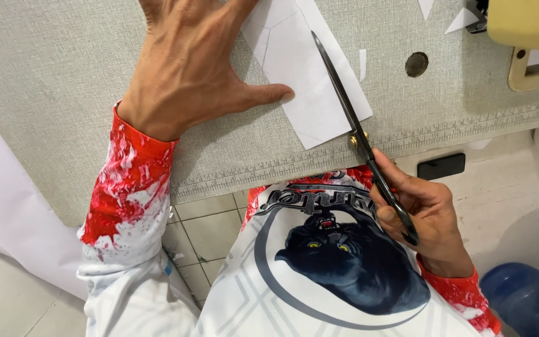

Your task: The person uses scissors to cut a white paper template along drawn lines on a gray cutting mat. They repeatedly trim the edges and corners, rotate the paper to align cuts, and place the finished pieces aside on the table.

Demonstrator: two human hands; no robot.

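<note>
The hands do two jobs here. The left hand [185, 65] lies flat and open on the bench [51, 93], with its thumb pressing the near edge of the paper [307, 75], most likely so the sheet cannot slide. The right hand [422, 215] is closed around the black handles of the scissors [360, 134], just off the front edge of the bench and close to the person's shirt [319, 268]. The long blades look shut and lie across the right side of the paper, pointing away from the person. Thin drawn lines run over the paper, and the blades lie near them, so the lines may be there to show the way. A few small white scraps [362, 62] lie just right of the paper and farther back. A ruler strip [469, 128] with small marks runs along the bench edge below the paper. A round dark hole [416, 64] sits right of the paper. Farther right, at the top corner, is a cream machine [528, 31]; it is cut off, so I cannot tell what kind. A blue bottle [525, 299] stands low on the floor, well right of the paper. A big white sheet [7, 206] hangs down far left of the paper.
</note>
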